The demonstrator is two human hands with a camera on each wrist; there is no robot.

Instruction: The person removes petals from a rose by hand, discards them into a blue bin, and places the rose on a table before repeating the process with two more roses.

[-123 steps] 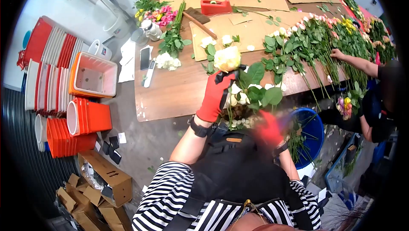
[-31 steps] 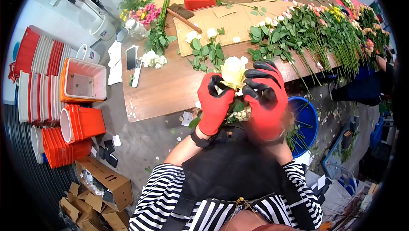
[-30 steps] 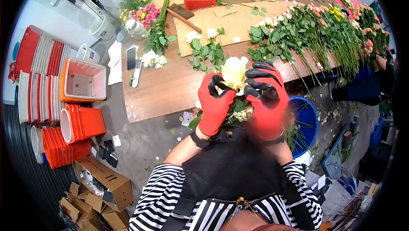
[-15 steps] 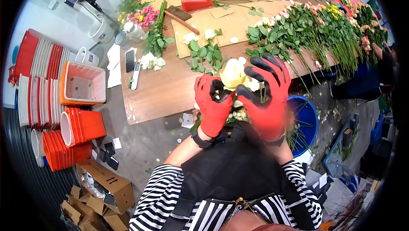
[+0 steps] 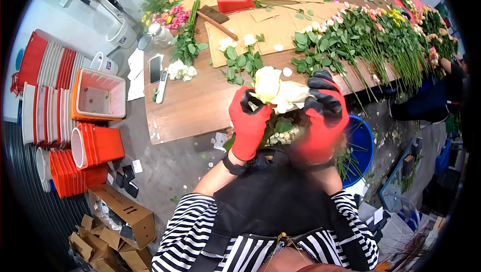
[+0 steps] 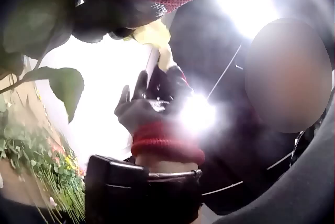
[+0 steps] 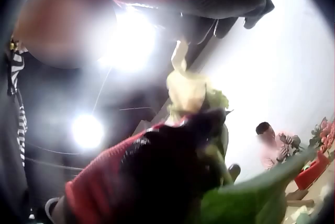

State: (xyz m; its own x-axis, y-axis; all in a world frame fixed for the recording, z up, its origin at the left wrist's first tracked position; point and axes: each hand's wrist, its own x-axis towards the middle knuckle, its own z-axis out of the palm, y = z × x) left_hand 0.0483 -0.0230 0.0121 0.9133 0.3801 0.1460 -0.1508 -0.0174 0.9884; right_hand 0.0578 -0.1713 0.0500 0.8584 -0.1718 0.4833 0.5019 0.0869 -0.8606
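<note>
In the head view, the left hand (image 5: 249, 124), in a red and black glove, grips a pale cream rose (image 5: 268, 82) just under its bloom. Right of the bloom, the gloved right hand (image 5: 325, 121) pinches a pale outer petal (image 5: 292, 93) that stretches sideways from the flower. The right wrist view shows the left hand (image 7: 152, 177) curled below the rose (image 7: 187, 90), with a petal (image 7: 179, 56) reaching up to the right hand's fingertips. In the left wrist view the right hand (image 6: 157, 104) is beside the yellowish bloom (image 6: 153, 33). Green leaves (image 6: 65, 88) hang below the rose.
Rose stems (image 5: 361, 46) cover the wooden table's (image 5: 190, 106) right side. A red tape dispenser (image 5: 235, 3), brush (image 5: 218, 23), phone (image 5: 156, 68) and white petals (image 5: 181, 70) lie farther left. A blue bin (image 5: 362, 146) stands at right; another person (image 5: 433, 96) is beyond.
The right hand has moved slightly right, and its fingers have closed on a petal now drawn out sideways. The left hand keeps its grip on the rose. The person at right has shifted.
</note>
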